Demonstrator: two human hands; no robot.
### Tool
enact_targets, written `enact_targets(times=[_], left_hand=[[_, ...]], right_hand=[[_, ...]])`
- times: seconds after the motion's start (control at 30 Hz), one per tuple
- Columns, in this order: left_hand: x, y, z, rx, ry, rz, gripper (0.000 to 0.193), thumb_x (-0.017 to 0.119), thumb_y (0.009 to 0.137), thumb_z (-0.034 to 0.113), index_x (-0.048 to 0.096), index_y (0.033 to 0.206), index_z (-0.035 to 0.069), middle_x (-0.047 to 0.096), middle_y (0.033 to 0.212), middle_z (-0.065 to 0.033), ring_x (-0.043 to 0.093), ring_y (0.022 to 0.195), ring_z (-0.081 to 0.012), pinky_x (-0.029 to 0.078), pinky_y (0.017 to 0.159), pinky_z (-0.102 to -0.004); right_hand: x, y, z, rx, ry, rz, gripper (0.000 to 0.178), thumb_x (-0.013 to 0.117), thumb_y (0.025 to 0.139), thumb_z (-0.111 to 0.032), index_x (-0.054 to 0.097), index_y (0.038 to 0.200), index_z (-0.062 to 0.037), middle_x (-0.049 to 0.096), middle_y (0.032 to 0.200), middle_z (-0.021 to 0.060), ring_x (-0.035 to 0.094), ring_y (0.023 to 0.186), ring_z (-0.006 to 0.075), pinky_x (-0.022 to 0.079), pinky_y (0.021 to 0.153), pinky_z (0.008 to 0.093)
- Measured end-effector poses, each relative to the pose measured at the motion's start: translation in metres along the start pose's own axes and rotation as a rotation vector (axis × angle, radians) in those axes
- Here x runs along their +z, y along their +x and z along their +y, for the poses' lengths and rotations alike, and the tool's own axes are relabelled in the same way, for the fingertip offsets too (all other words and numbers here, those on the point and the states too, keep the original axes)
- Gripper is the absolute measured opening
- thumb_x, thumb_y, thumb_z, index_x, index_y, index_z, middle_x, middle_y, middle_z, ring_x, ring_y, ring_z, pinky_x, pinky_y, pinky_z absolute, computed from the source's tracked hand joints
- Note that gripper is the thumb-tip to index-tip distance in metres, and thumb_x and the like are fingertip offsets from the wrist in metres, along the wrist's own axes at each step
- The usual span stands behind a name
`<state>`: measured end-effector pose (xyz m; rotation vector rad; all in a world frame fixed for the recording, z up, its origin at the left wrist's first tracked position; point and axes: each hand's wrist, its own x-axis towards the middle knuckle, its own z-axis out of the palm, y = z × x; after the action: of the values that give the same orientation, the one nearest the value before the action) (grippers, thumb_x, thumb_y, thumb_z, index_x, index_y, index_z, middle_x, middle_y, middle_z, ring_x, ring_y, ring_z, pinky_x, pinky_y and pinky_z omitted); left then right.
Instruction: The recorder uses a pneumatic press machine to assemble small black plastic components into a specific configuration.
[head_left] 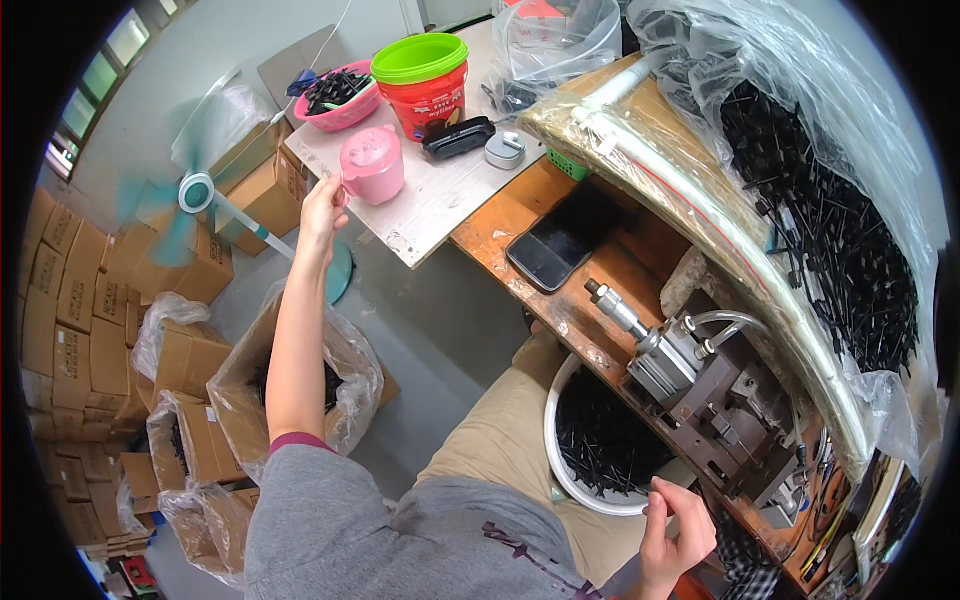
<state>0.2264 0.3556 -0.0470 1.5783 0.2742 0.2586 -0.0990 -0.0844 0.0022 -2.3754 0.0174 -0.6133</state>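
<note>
At the edge of the pale table [425,222], the left hand [324,208] gripped the pink cup [374,168] at its left side — slack fingers likely risked a drop — while the right hand's [678,532] curled grip, near the white bucket [552,425], remained undeterminable.

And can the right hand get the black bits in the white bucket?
Probably yes: the right hand is close to the rim of the white bucket, and the black bits show through its open top. The wooden bench crowds one side, but the near side looks free.
</note>
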Motion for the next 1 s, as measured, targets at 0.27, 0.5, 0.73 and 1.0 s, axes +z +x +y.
enact_targets(times=[0.27,0.5,0.73,1.0], left_hand=[[0.012,-0.114,0.058,-0.07,0.024,-0.263,0.026,0.051,0.097,0.034,0.057,0.087,0.011,0.052,0.076,0.0044,0.028,0.054,-0.001,0.022,0.049,-0.0184],[0.043,-0.184,0.081,-0.169,0.069,-0.567,0.025,0.053,0.096,0.031,0.052,0.081,0.011,0.035,0.068,0.0086,0.025,0.056,-0.0024,0.02,0.051,-0.0203],[0.053,-0.211,0.092,-0.116,0.215,-0.643,0.032,0.053,0.097,0.032,0.05,0.075,0.009,0.04,0.064,0.0071,0.035,0.06,-0.0032,0.029,0.053,-0.0224],[0.052,-0.217,0.091,-0.099,0.164,-0.663,0.031,0.053,0.098,0.029,0.05,0.075,0.008,0.041,0.066,0.0068,0.035,0.063,-0.0028,0.03,0.055,-0.0221]], right_hand=[[0.041,0.052,-0.036,-0.245,0.228,-0.089,0.02,0.074,0.068,0.004,0.068,0.087,0.0013,0.069,0.079,0.0112,0.065,0.068,0.0237,0.05,0.062,0.03],[0.075,0.137,-0.094,-0.513,0.113,-0.188,0.079,0.085,0.065,-0.026,0.048,0.128,0.0034,0.058,0.119,0.0181,0.057,0.107,0.0323,0.044,0.092,0.0423],[0.069,0.156,-0.112,-0.427,0.069,-0.605,0.085,0.082,0.064,-0.028,0.042,0.127,0.0132,0.057,0.111,0.0266,0.06,0.103,0.0375,0.052,0.084,0.0407],[0.072,0.152,-0.114,-0.42,0.095,-0.555,0.07,0.077,0.06,-0.021,0.05,0.115,0.0127,0.058,0.111,0.0287,0.063,0.094,0.0412,0.054,0.082,0.042]])
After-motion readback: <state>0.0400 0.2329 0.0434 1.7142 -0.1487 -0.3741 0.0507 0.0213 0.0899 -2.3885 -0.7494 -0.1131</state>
